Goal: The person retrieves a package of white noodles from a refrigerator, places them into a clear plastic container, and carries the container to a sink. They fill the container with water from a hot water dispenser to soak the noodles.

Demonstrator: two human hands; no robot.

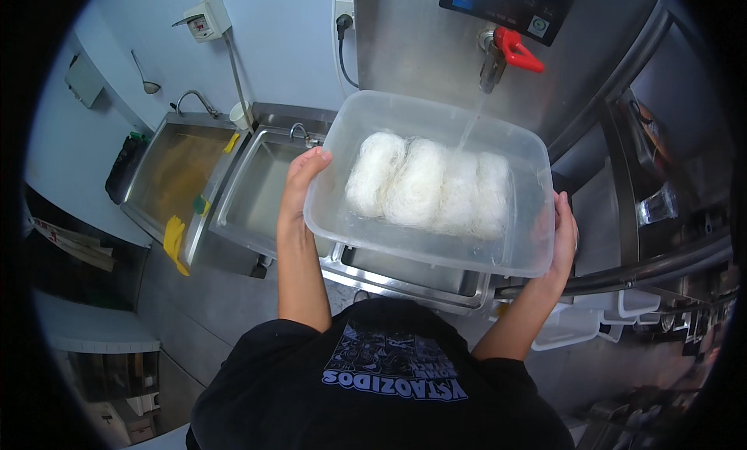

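Between my two hands is a translucent plastic tub, held under a metal tap with a red lever handle. My left hand grips the tub's left end, thumb over the rim. At the opposite end my right hand holds the outer wall, its fingers partly hidden behind the plastic. Several bundles of fine white dried noodles lie side by side inside. A stream of water falls from the spout onto the bundles toward the right.
Below the tub are stainless-steel sinks. Farther left, another sink holds brownish water, with a yellow rubber glove over its front edge. A metal rail and a shelf with plastic tubs are at right.
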